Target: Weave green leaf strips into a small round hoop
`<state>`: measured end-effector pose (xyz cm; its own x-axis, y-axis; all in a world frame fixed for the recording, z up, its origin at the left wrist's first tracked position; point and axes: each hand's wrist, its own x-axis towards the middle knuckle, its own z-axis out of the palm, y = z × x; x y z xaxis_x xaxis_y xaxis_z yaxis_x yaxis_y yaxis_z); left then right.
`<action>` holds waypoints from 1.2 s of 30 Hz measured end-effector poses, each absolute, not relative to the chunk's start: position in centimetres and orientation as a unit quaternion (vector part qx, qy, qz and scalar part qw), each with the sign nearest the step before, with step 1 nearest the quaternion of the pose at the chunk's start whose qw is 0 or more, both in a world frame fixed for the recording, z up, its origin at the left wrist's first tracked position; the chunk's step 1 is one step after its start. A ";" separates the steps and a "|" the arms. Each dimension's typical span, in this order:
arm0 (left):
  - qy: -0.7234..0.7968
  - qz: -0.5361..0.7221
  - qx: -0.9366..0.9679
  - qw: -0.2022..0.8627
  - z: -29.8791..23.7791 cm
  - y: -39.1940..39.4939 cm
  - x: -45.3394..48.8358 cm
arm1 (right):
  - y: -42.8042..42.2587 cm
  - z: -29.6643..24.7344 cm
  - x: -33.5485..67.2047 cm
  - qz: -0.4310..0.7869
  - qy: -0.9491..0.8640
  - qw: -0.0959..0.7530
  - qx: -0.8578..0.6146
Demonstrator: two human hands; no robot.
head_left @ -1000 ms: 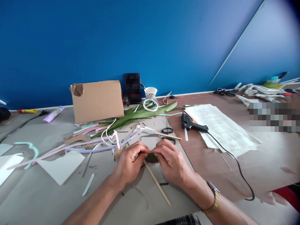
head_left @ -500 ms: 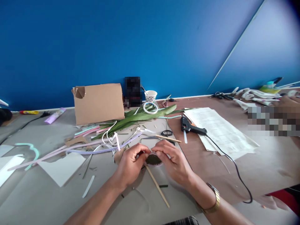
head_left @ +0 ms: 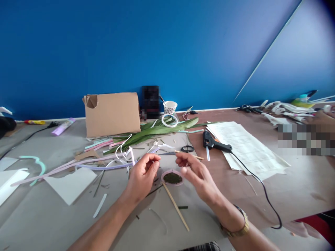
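Note:
A small round pale-pink dish or ring (head_left: 163,182) with dark green bits inside (head_left: 172,178) lies on the table between my hands. Left of it, my left hand (head_left: 142,177) hovers with thumb and fingertips drawn together; anything pinched there is too small to make out. My right hand (head_left: 200,179), a gold watch on its wrist, is just right of the dish, thumb and fingers apart and nothing visible between them. A thin wooden stick (head_left: 176,206) runs from the dish's near edge toward me. Beyond the hands lie scissors (head_left: 186,149) and a second stick (head_left: 199,157).
A glue gun (head_left: 216,142) rests by printed sheets (head_left: 246,146). Green leaves (head_left: 162,130), a white ring (head_left: 169,120), foam strips (head_left: 104,167) and white card (head_left: 72,183) cover the left and middle. A cardboard box (head_left: 112,115) stands at the back. Someone's hand (head_left: 323,118) is far right.
My hands have drawn apart from over the dish, left hand leftward and right hand rightward. My right fingers have spread, and the dish with its green bits is now fully uncovered.

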<state>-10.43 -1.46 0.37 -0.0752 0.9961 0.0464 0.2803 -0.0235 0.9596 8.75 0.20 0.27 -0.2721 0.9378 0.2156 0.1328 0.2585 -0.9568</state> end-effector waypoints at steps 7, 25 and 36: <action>0.584 0.452 0.577 0.349 1.7 -1.6 -10.8 | 1.0 -1.0 9.3 0.426 -0.539 0.611 -0.394; 0.622 -0.043 0.773 0.120 3.1 -6.8 -10.9 | 0.9 -0.3 9.3 0.409 -0.507 0.645 -0.401; 0.668 -0.034 0.738 0.089 4.2 -8.7 -14.4 | 0.6 0.2 9.0 0.421 -0.508 0.637 -0.398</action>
<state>-14.37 -8.70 4.20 0.1057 0.9800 -0.1687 0.9920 -0.0921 0.0868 8.99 0.65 0.19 0.1292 0.9410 0.3127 -0.1317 0.3288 -0.9352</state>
